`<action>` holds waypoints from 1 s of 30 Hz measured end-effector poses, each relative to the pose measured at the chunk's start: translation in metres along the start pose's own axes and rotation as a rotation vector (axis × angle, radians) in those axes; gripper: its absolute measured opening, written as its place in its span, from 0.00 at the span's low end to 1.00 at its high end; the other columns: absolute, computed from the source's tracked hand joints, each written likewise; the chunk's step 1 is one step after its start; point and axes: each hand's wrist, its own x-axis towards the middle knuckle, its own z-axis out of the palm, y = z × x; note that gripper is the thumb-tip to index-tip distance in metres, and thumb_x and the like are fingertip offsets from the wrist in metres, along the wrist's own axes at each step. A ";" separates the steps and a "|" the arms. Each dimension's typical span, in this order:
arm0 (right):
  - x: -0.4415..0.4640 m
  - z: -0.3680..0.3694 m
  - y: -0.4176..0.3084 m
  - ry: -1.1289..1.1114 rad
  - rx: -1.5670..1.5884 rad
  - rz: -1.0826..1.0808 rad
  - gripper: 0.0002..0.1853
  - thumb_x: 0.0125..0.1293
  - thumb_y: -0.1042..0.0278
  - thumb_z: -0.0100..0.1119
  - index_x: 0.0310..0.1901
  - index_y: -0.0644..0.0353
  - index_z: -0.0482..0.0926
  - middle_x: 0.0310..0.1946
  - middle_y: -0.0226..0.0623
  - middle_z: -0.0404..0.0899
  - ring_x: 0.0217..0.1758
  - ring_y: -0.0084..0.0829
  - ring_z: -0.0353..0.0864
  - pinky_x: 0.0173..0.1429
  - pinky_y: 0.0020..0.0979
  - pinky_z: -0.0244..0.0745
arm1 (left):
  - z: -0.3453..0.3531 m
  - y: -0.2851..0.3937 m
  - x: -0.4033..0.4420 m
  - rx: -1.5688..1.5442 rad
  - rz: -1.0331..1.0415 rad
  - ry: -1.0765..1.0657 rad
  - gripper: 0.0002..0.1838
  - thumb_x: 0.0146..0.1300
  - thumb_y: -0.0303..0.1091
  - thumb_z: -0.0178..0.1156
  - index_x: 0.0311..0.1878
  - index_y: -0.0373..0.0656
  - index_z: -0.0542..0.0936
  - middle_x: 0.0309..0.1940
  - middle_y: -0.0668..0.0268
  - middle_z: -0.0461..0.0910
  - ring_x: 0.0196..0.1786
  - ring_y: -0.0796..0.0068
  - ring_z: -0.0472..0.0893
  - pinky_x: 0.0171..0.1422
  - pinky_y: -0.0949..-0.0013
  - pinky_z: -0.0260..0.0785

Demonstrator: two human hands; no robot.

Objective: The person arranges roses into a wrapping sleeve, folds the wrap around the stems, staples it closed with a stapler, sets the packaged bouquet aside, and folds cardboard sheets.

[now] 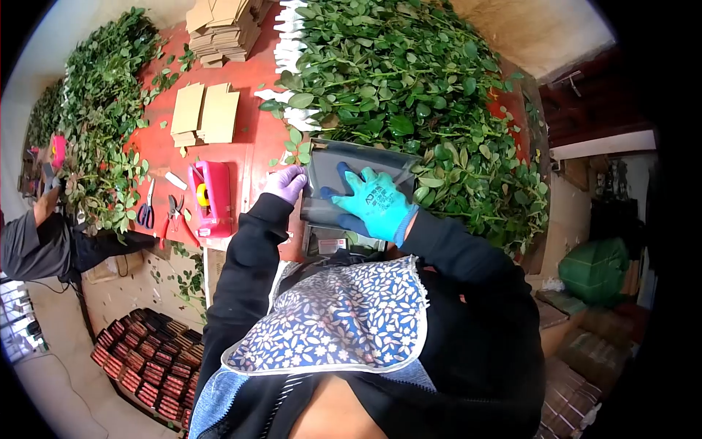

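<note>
My left hand (287,183), in a thin purple glove, is closed in a pinch at the left edge of a dark, glossy sheet (322,172). What lies between its fingertips is too small to make out. My right hand (374,201), in a turquoise and dark blue glove, lies on the sheet with its fingers spread. Below the sheet's near edge, part of a device with a label (333,246) shows. Green leafy stems (409,88) with white wrapped ends (289,44) are piled just beyond the sheet.
Left on the red table (252,135) are a pink tape dispenser (212,197), scissors (147,208), red-handled pruners (174,216) and cardboard pieces (205,113). More cardboard (223,29) is stacked behind. Another leafy pile (110,124) and a co-worker's sleeve (25,241) are at far left.
</note>
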 end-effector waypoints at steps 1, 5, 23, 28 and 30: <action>0.001 -0.001 -0.001 -0.008 -0.007 -0.004 0.31 0.67 0.44 0.55 0.71 0.36 0.68 0.69 0.58 0.63 0.54 0.50 0.71 0.52 0.49 0.71 | -0.006 -0.005 0.002 -0.106 -0.165 -0.066 0.10 0.72 0.33 0.57 0.45 0.35 0.81 0.28 0.69 0.80 0.31 0.79 0.78 0.39 0.71 0.73; 0.007 -0.009 -0.001 -0.095 0.019 -0.010 0.31 0.68 0.46 0.53 0.72 0.35 0.66 0.69 0.59 0.62 0.54 0.50 0.72 0.51 0.49 0.72 | -0.004 -0.017 0.005 -0.131 -0.238 -0.077 0.09 0.68 0.28 0.58 0.46 0.36 0.83 0.26 0.70 0.80 0.27 0.82 0.77 0.33 0.73 0.72; 0.008 -0.011 -0.001 -0.170 -0.103 -0.048 0.29 0.71 0.45 0.48 0.73 0.37 0.66 0.71 0.64 0.61 0.56 0.50 0.72 0.46 0.47 0.69 | -0.011 0.056 0.009 0.090 -0.061 -0.227 0.14 0.62 0.36 0.66 0.37 0.30 0.81 0.26 0.60 0.82 0.29 0.72 0.81 0.36 0.66 0.73; 0.010 -0.018 -0.002 -0.217 -0.078 -0.032 0.30 0.69 0.48 0.52 0.72 0.38 0.67 0.69 0.63 0.63 0.59 0.48 0.73 0.48 0.48 0.71 | 0.015 0.010 0.008 0.341 -0.165 -0.106 0.18 0.60 0.42 0.72 0.39 0.34 0.81 0.25 0.66 0.81 0.26 0.79 0.78 0.32 0.72 0.70; 0.009 -0.011 0.001 -0.190 -0.082 -0.044 0.30 0.69 0.48 0.52 0.73 0.38 0.67 0.69 0.63 0.63 0.58 0.48 0.73 0.48 0.47 0.70 | 0.024 -0.003 -0.003 -0.227 -0.238 0.056 0.09 0.63 0.32 0.69 0.37 0.37 0.80 0.28 0.72 0.80 0.30 0.83 0.76 0.37 0.75 0.69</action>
